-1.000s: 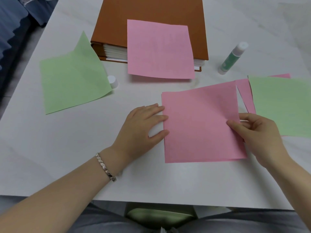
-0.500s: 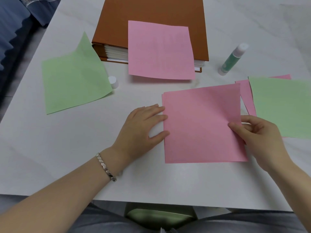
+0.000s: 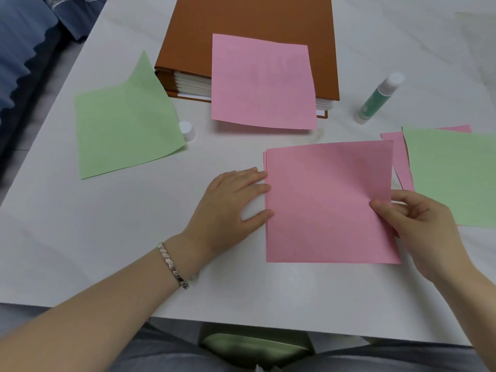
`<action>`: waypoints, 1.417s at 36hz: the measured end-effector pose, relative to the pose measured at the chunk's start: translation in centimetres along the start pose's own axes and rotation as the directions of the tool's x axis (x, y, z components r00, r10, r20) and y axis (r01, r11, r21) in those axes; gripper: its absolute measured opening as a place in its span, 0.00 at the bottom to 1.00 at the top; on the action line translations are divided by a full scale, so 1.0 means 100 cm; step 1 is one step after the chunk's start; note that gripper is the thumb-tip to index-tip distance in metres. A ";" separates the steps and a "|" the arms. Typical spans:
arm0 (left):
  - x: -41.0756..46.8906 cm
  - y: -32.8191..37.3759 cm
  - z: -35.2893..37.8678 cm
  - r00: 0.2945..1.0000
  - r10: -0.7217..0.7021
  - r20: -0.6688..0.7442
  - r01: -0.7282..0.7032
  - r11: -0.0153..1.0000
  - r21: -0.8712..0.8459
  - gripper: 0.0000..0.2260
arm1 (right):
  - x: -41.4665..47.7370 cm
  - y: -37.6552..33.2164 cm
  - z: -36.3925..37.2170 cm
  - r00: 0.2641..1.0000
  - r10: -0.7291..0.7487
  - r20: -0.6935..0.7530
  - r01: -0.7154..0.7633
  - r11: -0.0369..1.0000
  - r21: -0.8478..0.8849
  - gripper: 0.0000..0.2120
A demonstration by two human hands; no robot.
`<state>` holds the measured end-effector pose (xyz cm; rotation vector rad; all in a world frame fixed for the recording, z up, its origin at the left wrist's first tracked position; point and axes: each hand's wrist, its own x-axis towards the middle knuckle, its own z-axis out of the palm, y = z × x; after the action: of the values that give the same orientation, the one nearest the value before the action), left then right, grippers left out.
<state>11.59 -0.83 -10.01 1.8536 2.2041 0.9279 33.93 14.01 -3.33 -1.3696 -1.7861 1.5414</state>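
Observation:
A square pink paper (image 3: 327, 205), with a second layer showing along its left edge, lies on the white table (image 3: 107, 251) in front of me. My left hand (image 3: 230, 208) lies flat on the table, its straight fingertips touching the paper's left edge. My right hand (image 3: 421, 224) pinches the paper's right edge, thumb on top and fingers beneath; that edge is slightly raised.
Another pink sheet (image 3: 263, 81) hangs over a brown binder (image 3: 249, 25) at the back. A green sheet (image 3: 123, 119) and a white cap (image 3: 186, 130) lie left. A glue stick (image 3: 378, 99) lies back right. A green sheet (image 3: 453, 173) covers pink scraps (image 3: 400, 157) at right.
The pink paper's right edge has swung slightly to the right at the top, squaring the sheet. My right hand shifted a little with it. My left hand has stayed put.

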 end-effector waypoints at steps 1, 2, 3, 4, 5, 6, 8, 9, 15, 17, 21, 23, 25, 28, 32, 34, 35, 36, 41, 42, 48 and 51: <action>0.000 0.000 0.000 1.000 -0.002 0.001 0.002 1.000 0.003 0.19 | 0.000 0.000 0.000 1.000 -0.005 -0.001 0.005 1.000 -0.005 0.10; 0.000 0.000 0.000 1.000 -0.004 0.001 0.004 1.000 0.005 0.19 | 0.000 0.000 0.001 1.000 -0.011 0.000 0.011 1.000 -0.011 0.10; 0.000 0.000 0.000 1.000 -0.005 0.000 0.005 1.000 0.004 0.19 | 0.000 0.001 0.001 1.000 -0.013 0.002 0.013 1.000 -0.015 0.10; 0.000 0.001 0.000 1.000 -0.005 -0.003 0.005 1.000 0.002 0.19 | -0.001 0.001 0.001 1.000 -0.015 0.004 0.015 1.000 -0.017 0.10; 0.000 0.001 0.000 1.000 -0.005 -0.003 0.005 1.000 0.002 0.19 | -0.001 0.002 0.001 1.000 -0.016 0.006 0.016 1.000 -0.021 0.11; 0.000 0.001 0.000 1.000 -0.006 -0.001 0.006 1.000 0.004 0.19 | -0.001 0.002 0.001 1.000 -0.016 0.009 0.016 1.000 -0.024 0.11; 0.000 0.001 0.000 1.000 -0.009 0.004 0.009 1.000 0.006 0.20 | -0.001 0.003 0.001 1.000 -0.017 0.006 0.017 0.999 -0.028 0.11; 0.000 0.001 0.000 1.000 -0.009 0.003 0.009 1.000 0.005 0.20 | -0.001 0.003 0.001 1.000 -0.020 0.005 0.020 0.999 -0.029 0.11; -0.001 0.001 0.000 1.000 -0.010 0.001 0.010 1.000 0.009 0.20 | -0.001 0.004 0.001 0.999 -0.035 0.005 0.035 0.998 -0.046 0.11; -0.001 0.001 0.000 1.000 -0.010 0.001 0.010 1.000 0.009 0.20 | -0.001 0.005 0.001 0.999 -0.036 0.001 0.036 0.998 -0.059 0.11; -0.001 0.001 0.001 1.000 -0.001 -0.003 0.001 1.000 0.007 0.20 | -0.001 0.007 0.001 0.999 -0.039 -0.004 0.039 0.996 -0.076 0.11; -0.001 0.002 0.001 1.000 0.000 -0.005 0.000 1.000 0.006 0.20 | -0.001 0.007 0.001 0.999 -0.041 -0.008 0.040 0.996 -0.083 0.10; -0.001 0.002 0.001 1.000 -0.004 -0.003 0.004 1.000 0.004 0.19 | 0.000 0.007 0.002 0.999 -0.039 -0.015 0.037 0.995 -0.091 0.11; -0.001 0.002 0.000 1.000 -0.005 -0.001 0.005 1.000 0.004 0.19 | -0.001 0.007 0.002 0.999 -0.043 -0.018 0.041 0.994 -0.100 0.11; -0.002 0.002 0.000 1.000 -0.003 0.001 0.003 1.000 0.012 0.19 | 0.000 0.007 0.002 0.999 -0.050 -0.011 0.048 0.991 -0.128 0.09; -0.002 0.001 0.000 1.000 -0.002 0.004 0.002 1.000 0.013 0.19 | 0.001 0.007 0.001 0.999 -0.046 -0.010 0.044 0.988 -0.145 0.08; -0.002 0.002 0.000 1.000 -0.002 0.004 0.002 1.000 0.012 0.19 | 0.002 0.007 0.001 0.999 -0.045 -0.009 0.044 0.988 -0.151 0.08; -0.002 0.002 0.000 1.000 -0.002 0.004 0.002 1.000 0.012 0.19 | 0.002 0.007 0.001 0.999 -0.047 -0.009 0.045 0.987 -0.156 0.09; -0.002 0.002 0.000 1.000 0.005 -0.002 -0.005 1.000 0.021 0.19 | 0.003 0.007 0.002 0.998 -0.060 0.001 0.060 0.981 -0.186 0.10; -0.002 0.002 0.000 1.000 0.007 -0.005 -0.007 1.000 0.021 0.19 | 0.003 0.007 0.002 0.998 -0.062 0.002 0.062 0.980 -0.190 0.10; -0.003 0.001 0.001 1.000 0.007 -0.016 -0.007 1.000 0.011 0.18 | 0.005 0.008 0.002 0.998 -0.066 -0.006 0.063 0.972 -0.227 0.11; -0.002 0.002 0.001 1.000 0.009 -0.021 -0.009 1.000 0.018 0.17 | 0.006 0.009 0.002 0.998 -0.061 -0.007 0.058 0.969 -0.241 0.11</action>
<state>11.85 -0.94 -10.09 1.8716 2.2257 0.9369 33.88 14.31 -4.35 -1.4157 -2.0398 1.3144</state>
